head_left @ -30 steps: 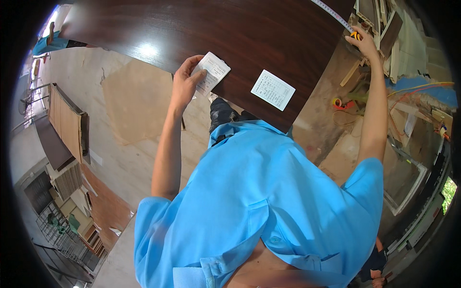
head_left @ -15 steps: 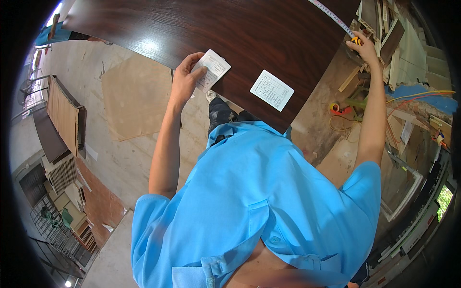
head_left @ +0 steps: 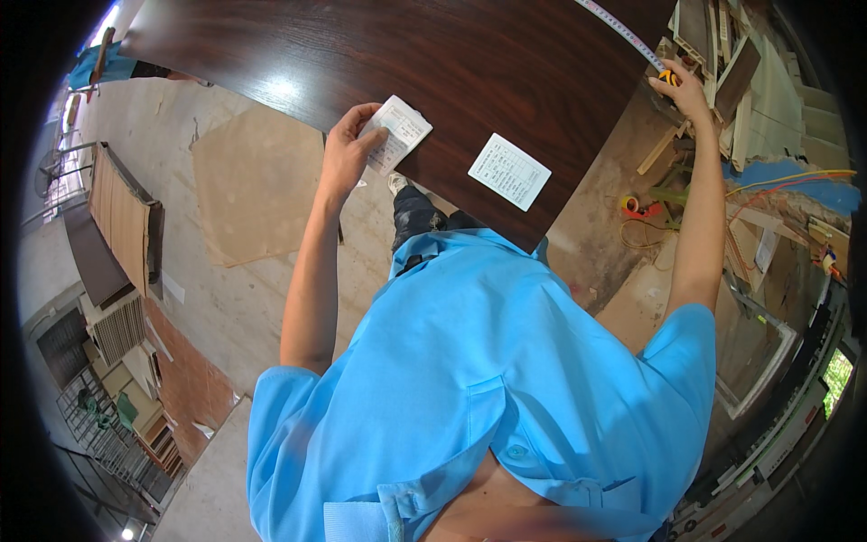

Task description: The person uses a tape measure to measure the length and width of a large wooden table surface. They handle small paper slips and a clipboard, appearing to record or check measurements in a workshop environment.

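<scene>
My left hand point(head_left: 348, 149) grips a small white printed paper point(head_left: 397, 132) at the near edge of a large dark wood panel point(head_left: 379, 54). A second white printed paper point(head_left: 509, 171) lies flat on the panel to the right of it. My right hand point(head_left: 679, 88) reaches out to the panel's right end and holds a yellow tape measure case point(head_left: 666, 78). Its blade point(head_left: 619, 29) runs along the panel's far right edge. My light blue shirt fills the lower middle of the view.
A brown cardboard sheet point(head_left: 257, 194) lies on the concrete floor to the left. Wood offcuts and boards point(head_left: 731, 54) are stacked at the upper right. A red and yellow tape roll point(head_left: 632, 206) and cables lie on the floor right of the panel. A slatted wooden frame point(head_left: 117, 217) stands at far left.
My left hand has shifted the paper slightly lower along the panel's edge. My right hand stays on the tape measure at the panel's end.
</scene>
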`<state>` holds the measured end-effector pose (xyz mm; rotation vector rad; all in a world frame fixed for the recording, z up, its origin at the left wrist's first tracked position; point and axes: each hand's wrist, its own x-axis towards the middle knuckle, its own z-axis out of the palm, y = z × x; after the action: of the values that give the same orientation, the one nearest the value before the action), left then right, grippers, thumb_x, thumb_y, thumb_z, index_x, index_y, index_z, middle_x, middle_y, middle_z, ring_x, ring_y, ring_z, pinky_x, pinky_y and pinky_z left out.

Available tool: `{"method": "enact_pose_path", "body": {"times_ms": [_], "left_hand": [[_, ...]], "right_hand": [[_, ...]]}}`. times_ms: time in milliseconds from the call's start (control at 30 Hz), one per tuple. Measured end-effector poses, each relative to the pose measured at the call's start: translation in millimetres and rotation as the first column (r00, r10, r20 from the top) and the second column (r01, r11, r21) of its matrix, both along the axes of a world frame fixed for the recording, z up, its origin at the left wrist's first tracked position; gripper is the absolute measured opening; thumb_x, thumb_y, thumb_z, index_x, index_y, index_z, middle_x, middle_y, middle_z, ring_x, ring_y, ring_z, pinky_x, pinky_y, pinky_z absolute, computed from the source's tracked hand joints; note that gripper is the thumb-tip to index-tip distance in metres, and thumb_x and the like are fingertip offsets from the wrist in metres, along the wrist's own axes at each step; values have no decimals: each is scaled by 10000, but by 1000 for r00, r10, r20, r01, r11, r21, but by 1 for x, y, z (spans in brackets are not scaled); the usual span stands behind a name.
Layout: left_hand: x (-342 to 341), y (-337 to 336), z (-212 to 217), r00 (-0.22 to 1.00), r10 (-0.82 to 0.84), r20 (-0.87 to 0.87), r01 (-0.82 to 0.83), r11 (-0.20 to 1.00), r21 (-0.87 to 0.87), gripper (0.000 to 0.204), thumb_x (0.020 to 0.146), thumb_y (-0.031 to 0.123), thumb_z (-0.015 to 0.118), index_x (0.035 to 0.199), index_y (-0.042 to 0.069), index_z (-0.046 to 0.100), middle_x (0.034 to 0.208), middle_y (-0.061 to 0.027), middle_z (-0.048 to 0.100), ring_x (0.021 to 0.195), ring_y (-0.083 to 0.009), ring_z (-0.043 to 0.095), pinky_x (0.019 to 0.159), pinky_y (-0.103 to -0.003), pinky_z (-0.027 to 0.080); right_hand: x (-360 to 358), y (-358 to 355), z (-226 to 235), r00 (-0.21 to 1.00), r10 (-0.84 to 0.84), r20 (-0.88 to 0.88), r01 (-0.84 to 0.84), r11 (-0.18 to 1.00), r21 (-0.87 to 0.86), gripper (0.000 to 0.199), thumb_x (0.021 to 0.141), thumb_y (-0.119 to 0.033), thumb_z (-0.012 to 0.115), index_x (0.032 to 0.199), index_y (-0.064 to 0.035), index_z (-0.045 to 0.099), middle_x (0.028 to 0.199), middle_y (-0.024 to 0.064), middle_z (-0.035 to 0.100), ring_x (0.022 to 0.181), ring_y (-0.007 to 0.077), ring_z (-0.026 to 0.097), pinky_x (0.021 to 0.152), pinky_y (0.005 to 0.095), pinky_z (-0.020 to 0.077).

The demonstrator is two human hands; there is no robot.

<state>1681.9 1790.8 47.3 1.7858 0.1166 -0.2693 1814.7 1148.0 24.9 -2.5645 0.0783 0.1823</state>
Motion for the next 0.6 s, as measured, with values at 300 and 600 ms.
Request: {"method": "enact_pose_path", "body": {"times_ms": [300, 600], "left_hand": [[0, 0, 2, 1000, -8, -5, 8, 1000, 6, 393, 939, 92, 679, 1315, -18, 649, 1171, -97, 738, 1040, -150, 694, 932, -296, 538], [1, 0, 1, 1000, -10, 4, 10, 1000, -17, 394, 941, 76, 669, 1321, -23, 643, 1161, -94, 738, 1025, -141, 691, 920, -293, 540]], "right_hand": [[-1, 2, 0, 1000, -5, 13, 5, 1000, -20, 696, 834, -492, 851, 1406, -149, 654, 1167, 91, 725, 1067, 220, 669, 940, 369, 521], [-3, 6, 4, 999, -2, 49, 2, 1000, -5, 673, 839, -445, 859, 1394, -122, 657, 1152, 76, 718, 1053, 199, 657, 946, 347, 511]]}}
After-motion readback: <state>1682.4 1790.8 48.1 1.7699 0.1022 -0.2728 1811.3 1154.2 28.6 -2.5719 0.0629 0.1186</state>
